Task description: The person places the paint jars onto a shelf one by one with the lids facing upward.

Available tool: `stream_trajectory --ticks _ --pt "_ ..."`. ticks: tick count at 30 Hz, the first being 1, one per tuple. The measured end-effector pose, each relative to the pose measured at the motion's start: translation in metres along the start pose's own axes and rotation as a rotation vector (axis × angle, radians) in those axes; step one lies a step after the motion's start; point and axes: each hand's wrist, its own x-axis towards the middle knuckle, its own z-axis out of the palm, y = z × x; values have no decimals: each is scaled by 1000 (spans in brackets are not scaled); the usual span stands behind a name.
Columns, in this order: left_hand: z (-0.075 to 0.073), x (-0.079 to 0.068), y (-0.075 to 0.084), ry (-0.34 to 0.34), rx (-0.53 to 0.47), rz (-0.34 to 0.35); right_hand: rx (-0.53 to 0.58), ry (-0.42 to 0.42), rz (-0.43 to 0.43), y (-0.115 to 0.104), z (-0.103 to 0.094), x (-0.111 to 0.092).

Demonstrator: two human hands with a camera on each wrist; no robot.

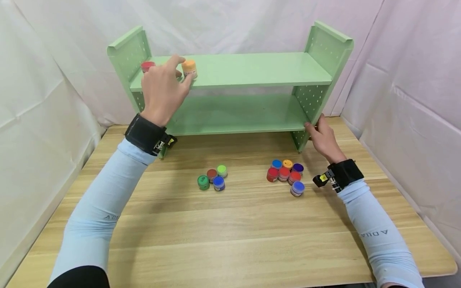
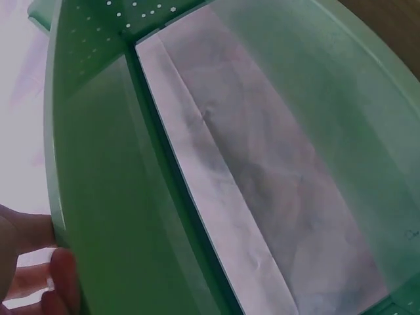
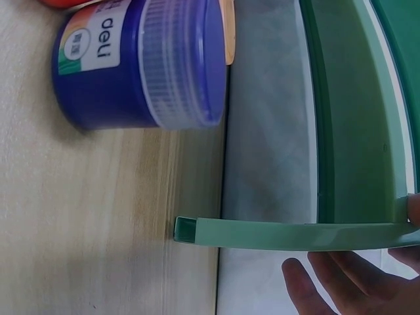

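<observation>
A light green two-tier shelf (image 1: 248, 69) stands at the back of the table. My left hand (image 1: 163, 90) is over the left part of its upper board, thumb and index finger pinching a small orange-lidded paint jar (image 1: 189, 68) that appears to stand there. Left of it, a red-lidded jar (image 1: 147, 65) is partly hidden by the hand. In the left wrist view, the fingers (image 2: 26, 233) show beside the shelf edge and the jar is out of sight. My right hand (image 1: 324, 140) grips the shelf's right side panel (image 3: 308, 235) low down, thumb on the front.
Green, brown, lime and blue-lidded jars (image 1: 203, 182) cluster on the wooden table (image 1: 230, 240) before the shelf. To the right, near my right wrist, sits another group of red, blue, orange and purple-lidded jars (image 1: 283, 173). White cloth (image 1: 407, 120) hangs around the table.
</observation>
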Motion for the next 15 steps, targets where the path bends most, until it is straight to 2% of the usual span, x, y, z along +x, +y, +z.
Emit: stream_trajectory --ticks 4,9,12,15 --pt "-1 -8 1 57 -20 5 -1 3 -7 1 1 0" --pt "1 -21 5 178 -54 32 -2 6 -5 2 1 0" --pt "5 -31 6 248 -136 126 -1 3 -1 2 1 0" --pt "11 -44 6 262 -258 262 2 1 4 2 1 -1"
